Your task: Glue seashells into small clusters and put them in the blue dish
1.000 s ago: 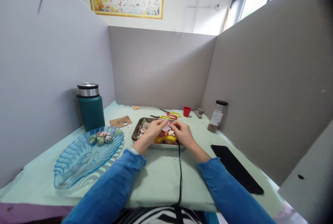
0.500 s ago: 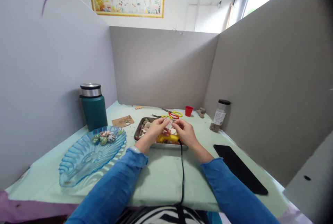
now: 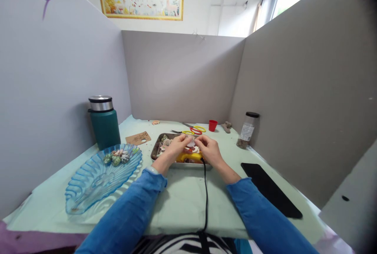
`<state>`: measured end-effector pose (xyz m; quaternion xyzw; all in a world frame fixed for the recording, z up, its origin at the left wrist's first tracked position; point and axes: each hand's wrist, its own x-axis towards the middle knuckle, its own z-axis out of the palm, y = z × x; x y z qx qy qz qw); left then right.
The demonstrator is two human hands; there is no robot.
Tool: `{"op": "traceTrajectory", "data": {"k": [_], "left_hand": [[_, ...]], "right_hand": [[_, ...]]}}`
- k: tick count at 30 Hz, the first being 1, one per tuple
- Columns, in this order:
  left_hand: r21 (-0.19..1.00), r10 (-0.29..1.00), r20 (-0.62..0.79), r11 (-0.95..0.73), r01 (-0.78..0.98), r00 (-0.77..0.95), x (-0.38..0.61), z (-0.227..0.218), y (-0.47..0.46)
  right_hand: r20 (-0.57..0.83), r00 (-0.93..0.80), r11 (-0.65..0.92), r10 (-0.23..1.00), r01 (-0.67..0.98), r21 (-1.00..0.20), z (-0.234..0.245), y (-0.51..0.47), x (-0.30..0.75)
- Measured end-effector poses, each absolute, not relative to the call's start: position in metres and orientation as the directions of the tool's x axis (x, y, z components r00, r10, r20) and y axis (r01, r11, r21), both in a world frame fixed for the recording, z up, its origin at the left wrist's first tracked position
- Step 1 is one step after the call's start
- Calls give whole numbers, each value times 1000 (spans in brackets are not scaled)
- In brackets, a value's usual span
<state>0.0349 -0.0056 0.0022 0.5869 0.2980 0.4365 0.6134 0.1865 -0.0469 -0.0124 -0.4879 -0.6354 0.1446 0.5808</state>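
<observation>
Over a metal tray (image 3: 153,156), both my hands work close together. My left hand (image 3: 177,146) is closed, its thumb and fingers pinching a small pale shell (image 3: 191,142). My right hand (image 3: 208,148) is closed too, its fingertips at the shell's right side; whether they grip it or something tiny is too small to tell. Under the hands lies a yellow glue gun (image 3: 188,156) across the tray, its black cord (image 3: 205,195) running down to the table's front edge. Shells (image 3: 165,144) fill the tray's left part; my hands hide much of the rest.
At left stand a blue scalloped dish (image 3: 97,183) with several small shells (image 3: 117,157) and a green bottle (image 3: 104,128). Scissors (image 3: 193,129), a red cup (image 3: 212,125) and a brown card (image 3: 138,138) lie behind. A jar (image 3: 247,130) and black mat (image 3: 271,189) are right.
The whole view has shifted slightly. The pale shell between my fingertips sits at a slightly different angle; both hands stay over the tray.
</observation>
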Motion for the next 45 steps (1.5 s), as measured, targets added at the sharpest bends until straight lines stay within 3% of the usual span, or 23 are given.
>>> {"op": "traceTrajectory", "data": {"k": [15,20,45], "left_hand": [[970,866,241,-199,-140,439,34,0,-4],[969,872,244,-207,-131,425,34,2,-5],[964,881,266,-237,-122,392,30,4,-6]], "right_hand": [[664,36,531,747,569,-628,-13,-48,186],[653,124,472,748,592,-653,-14,-47,186],[596,74,423,800,635,-647,-15,-46,187]]}}
